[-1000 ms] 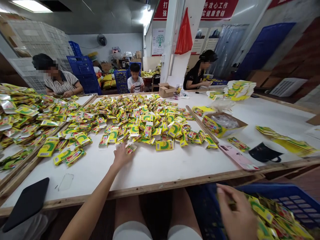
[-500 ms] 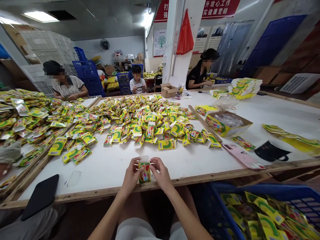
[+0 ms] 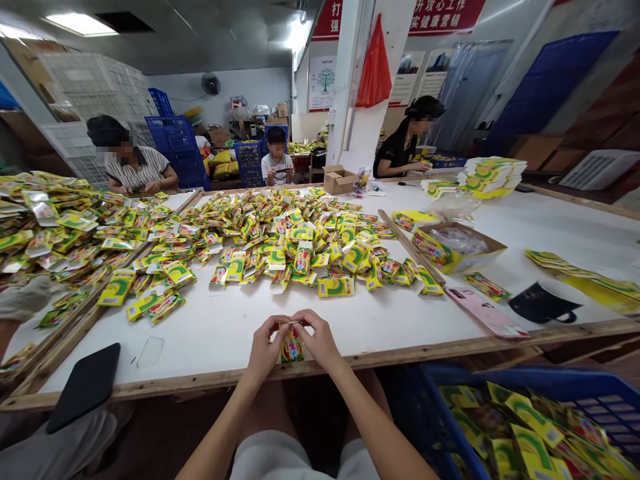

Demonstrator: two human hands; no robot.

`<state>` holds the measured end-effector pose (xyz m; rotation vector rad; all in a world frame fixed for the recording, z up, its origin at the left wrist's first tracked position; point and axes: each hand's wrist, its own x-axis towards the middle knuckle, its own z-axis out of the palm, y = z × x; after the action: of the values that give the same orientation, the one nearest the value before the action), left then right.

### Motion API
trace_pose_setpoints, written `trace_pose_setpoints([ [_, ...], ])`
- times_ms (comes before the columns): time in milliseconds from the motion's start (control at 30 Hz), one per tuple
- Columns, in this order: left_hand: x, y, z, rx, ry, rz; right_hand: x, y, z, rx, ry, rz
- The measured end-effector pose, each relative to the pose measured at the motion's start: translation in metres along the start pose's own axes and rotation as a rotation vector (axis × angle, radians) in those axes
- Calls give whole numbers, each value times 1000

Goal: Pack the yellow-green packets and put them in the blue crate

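- Location: The small printed carton point(image 3: 292, 348) is at the front edge of the white worktable point(image 3: 370, 327), near the middle of that edge, with its red-and-green face visible. Contact between its lower end and the tabletop cannot be determined.
- Grip: The left hand point(image 3: 267, 341) and right hand point(image 3: 319, 340) are both clamped on the carton's upper end. Fingertips converge at a narrow white edge there; the exact finger contacts are partly hidden.
- Handling (judged): Light, thin-walled and moderately stiff. The glossy print may slip slightly under dry fingers. Panels and flaps would crease or crush under hard pressure.
- Hold points (judged): Take the two narrow sides just below the top, thumbs on the near face; keep force off the broad panel's center.
- Material and shape: Similar flat, rectangular cartons form a loose heap point(image 3: 300, 243) toward the table's far edge. Their faces are shiny yellow and green; several show plain white flaps.
- Surroundings: The table has a smooth white top and a rough wooden front rail point(image 3: 200, 383). Beside its front edge, on the right, a blue plastic crate point(image 3: 595, 387) with slotted walls contains more cartons.
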<state>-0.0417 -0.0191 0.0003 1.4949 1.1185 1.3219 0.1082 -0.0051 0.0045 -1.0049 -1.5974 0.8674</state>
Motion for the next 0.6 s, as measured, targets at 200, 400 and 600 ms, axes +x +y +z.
trace_pose_setpoints([
  [200, 0, 7, 0, 4, 44, -65, -4, -5, 2, -56, 47, 8],
  [400, 8, 6, 4, -1, 106, -85, 5, -4, 4, -42, 71, 132],
  [600, -1, -2, -4, 2, 22, -79, -4, 0, 7, 69, -13, 124],
])
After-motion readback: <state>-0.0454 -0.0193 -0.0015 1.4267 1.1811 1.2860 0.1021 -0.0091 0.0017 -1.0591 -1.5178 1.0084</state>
